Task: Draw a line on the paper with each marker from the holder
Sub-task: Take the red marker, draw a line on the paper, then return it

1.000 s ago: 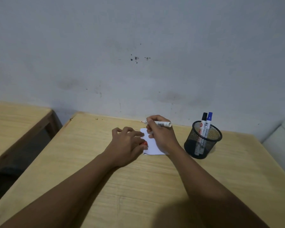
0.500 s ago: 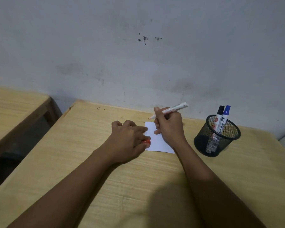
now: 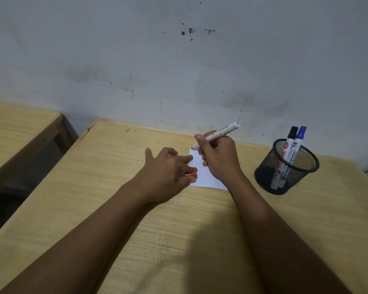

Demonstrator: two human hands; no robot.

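There's the right hand (image 3: 219,161) pinching the red marker (image 3: 218,134) at the paper's (image 3: 208,177) far edge, left hand (image 3: 165,174) clutching its cap (image 3: 191,174): one slip stains the surface (image 3: 106,166).

I'm seeing a pale wooden table (image 3: 115,187), matt, with fine grain. The paper (image 3: 206,179) near its far edge is plain matt white. The marker (image 3: 222,131) has a smooth white plastic barrel, and the red cap (image 3: 191,174) glints, glossy plastic. Toward the far right corner, the holder (image 3: 270,172) is dull black wire mesh.
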